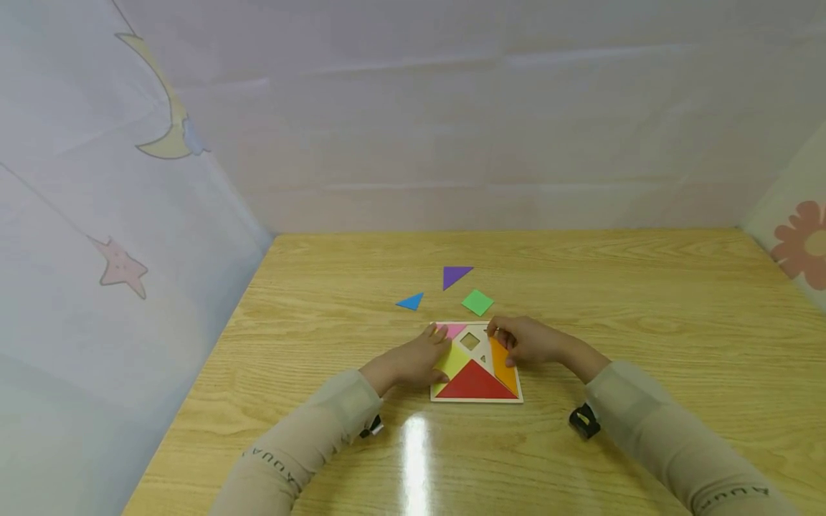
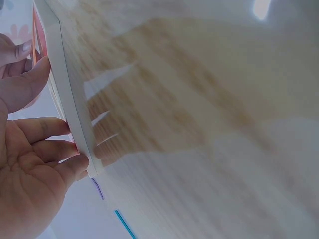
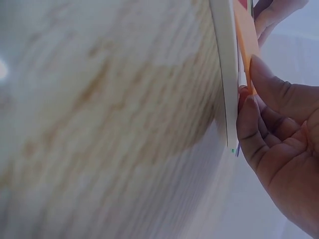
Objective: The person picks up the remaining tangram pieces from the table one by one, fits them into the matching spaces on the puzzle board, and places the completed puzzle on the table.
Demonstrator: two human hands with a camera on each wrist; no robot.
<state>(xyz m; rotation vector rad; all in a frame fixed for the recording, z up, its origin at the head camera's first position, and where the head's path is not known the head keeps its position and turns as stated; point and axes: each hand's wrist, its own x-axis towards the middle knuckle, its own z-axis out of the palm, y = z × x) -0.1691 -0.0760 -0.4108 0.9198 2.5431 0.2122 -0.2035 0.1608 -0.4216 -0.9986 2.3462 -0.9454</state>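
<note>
A wooden tangram board [image 1: 477,400] lies on the table between both hands. My right hand [image 1: 532,340] pinches the orange piece [image 1: 503,363] at the board's right side. In the right wrist view that orange piece [image 3: 246,40] stands tilted up from the board's rim, between thumb and fingers. My left hand [image 1: 416,358] rests spread over the left edge, fingertips near the pink piece [image 1: 455,330] and thumb by the yellow piece [image 1: 456,363]. A large red triangle [image 1: 477,382] fills the near side. Cut-outs show in the pale base between the pieces.
Beyond the board lie a purple triangle [image 1: 455,276], a blue triangle [image 1: 411,302] and a green square [image 1: 477,302]. The wooden table [image 1: 645,301] runs back to a pale printed backdrop [image 1: 452,143]. Light glares off the tabletop in front of the board.
</note>
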